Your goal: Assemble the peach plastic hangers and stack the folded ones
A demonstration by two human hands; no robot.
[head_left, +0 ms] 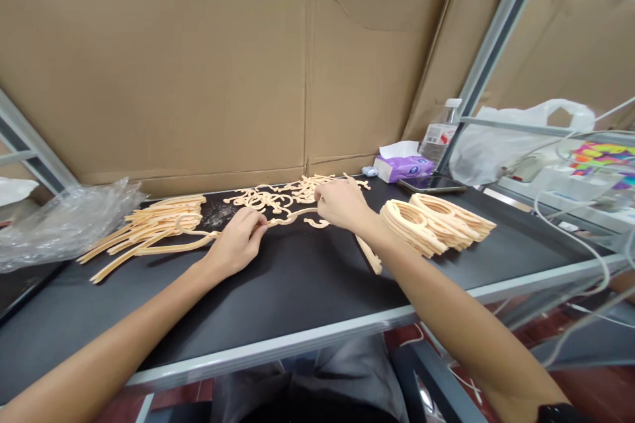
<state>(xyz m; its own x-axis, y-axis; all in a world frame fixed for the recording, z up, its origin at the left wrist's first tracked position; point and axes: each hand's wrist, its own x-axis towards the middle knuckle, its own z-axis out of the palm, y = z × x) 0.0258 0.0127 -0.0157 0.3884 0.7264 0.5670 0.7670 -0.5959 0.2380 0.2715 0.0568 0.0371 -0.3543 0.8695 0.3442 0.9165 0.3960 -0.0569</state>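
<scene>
We could read no words anywhere. The purple tissue box (pixel 403 169) bore a small oval logo, and the plastic bottle (pixel 439 133) a paper label, but we found both too blurred and too small to make out.

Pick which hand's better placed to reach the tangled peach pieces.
Right, likely. The right hand sits at the edge of the tangled peach plastic pieces, while the left hand is farther off, pinching a peach plastic hanger.
</scene>
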